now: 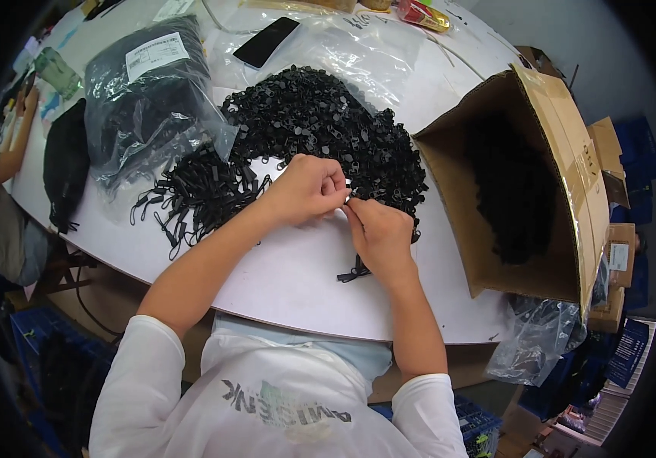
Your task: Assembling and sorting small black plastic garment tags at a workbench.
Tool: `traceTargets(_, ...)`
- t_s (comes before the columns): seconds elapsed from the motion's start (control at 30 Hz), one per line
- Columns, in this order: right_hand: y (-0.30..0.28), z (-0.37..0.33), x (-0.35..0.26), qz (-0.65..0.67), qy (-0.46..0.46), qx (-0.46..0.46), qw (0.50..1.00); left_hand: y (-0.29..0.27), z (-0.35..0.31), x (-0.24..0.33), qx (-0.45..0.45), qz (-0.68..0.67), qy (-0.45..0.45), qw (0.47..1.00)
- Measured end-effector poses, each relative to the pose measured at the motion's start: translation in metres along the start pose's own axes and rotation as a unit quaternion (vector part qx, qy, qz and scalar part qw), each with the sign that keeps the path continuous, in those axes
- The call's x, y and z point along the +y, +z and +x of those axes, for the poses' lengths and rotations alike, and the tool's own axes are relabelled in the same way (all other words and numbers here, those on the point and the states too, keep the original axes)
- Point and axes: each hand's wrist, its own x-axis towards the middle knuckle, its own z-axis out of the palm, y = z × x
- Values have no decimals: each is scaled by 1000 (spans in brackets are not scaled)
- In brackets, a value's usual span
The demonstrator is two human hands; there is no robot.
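here, both bare hands meet over the middle of the white bench, nearer its near edge than its far one: the left hand has its fingers curled in and its thumb pressed to them, and the right hand pinches with thumb and forefinger at the same spot. between their tips sits a small shiny piece, mostly covered by the fingers, so its shape cannot be told. just beyond the hands, toward the far edge, spreads a heap of small black pulls, its near right side partly hidden by the right hand. toward the left edge lies a pile of black corded tabs, with the left forearm crossing in front of it; a few loose tabs lie by the right wrist. a clear bag of black goods overlaps the pile's far side. a dark phone rests near the far edge, and an open cardboard box lies at the right edge, black contents inside.
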Motion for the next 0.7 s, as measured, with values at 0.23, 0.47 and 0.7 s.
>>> traceTargets(0.23, 10, -6, -2, -11, 42, -37, 998, 16, -4, -1, 58, 91, 49, 993)
traceTargets(0.47, 5, 2, -12, 59, 108, 46, 991, 17, -5, 14, 78, -77, -28, 994)
traceTargets(0.7, 4, 1, 0, 84, 25, 48, 995, 7, -1, 5, -61, -80, -85, 991)
